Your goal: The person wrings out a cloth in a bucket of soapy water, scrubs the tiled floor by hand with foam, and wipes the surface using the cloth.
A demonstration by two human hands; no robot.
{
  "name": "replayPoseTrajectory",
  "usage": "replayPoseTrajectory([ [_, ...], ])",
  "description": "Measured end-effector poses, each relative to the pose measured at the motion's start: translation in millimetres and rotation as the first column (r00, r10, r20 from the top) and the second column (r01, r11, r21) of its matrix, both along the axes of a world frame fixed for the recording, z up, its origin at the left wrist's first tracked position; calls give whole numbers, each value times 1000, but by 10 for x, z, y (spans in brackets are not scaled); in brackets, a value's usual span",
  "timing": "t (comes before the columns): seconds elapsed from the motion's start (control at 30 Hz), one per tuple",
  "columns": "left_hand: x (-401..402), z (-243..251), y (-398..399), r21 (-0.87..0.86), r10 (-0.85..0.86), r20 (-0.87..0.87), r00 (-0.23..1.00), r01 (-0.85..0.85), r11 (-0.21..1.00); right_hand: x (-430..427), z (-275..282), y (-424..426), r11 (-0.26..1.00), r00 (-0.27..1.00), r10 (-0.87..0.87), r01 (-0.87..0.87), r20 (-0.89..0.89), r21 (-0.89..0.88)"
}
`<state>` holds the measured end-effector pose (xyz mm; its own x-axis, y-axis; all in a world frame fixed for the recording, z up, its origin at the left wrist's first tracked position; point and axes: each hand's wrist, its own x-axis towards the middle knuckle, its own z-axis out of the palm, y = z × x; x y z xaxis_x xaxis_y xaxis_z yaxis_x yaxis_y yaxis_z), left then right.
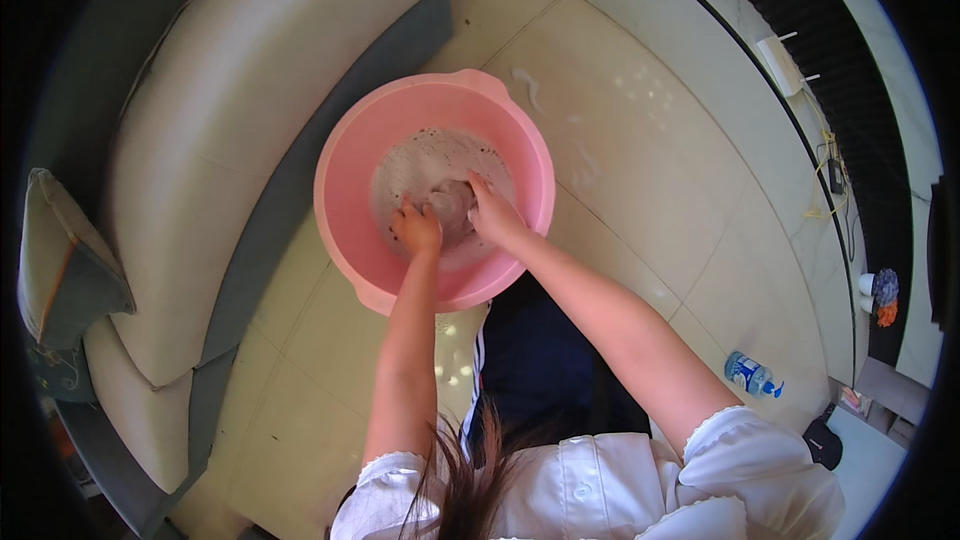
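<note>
A large pink plastic basin point(352, 240) stands on the tiled floor and holds foamy, cloudy water point(420, 157). In its middle a wet greyish cloth point(452, 206) rises partly out of the suds, the rest of it hidden underwater. My left hand point(418, 229) is at the cloth's left side, fingers spread in the foam, its thumb by the cloth's edge. On the cloth's right side my right hand point(491, 211) has hold of it, with some fingertips hidden behind the cloth.
A beige and grey sofa point(225, 105) curves along the left, with a cushion point(75, 262) on it. A blue pump bottle point(750, 375) lies on the floor at the right. Wet streaks point(529, 86) mark the tiles beyond the basin. A white router point(781, 66) with cables sits at the right.
</note>
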<state>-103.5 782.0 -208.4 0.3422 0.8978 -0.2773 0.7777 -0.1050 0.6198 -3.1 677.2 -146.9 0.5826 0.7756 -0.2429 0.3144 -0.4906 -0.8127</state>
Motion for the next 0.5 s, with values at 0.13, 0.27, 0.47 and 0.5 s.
replayPoseTrajectory([
  [0.13,193,8,-300,184,-355,-360,863,438,880,280,196,-11,989,931,132,-100,340,-111],
  [0.27,260,-265,-271,-5,-628,-488,606,717,697,447,321,-76,959,712,261,-113,652,-259],
  [0.47,296,-563,-56,-58,-644,-466,606,706,706,466,214,-400,974,731,225,-147,645,-174],
  [0.5,227,-647,-37,-75,-649,-473,596,706,704,423,212,-422,986,728,155,-151,668,-64],
])
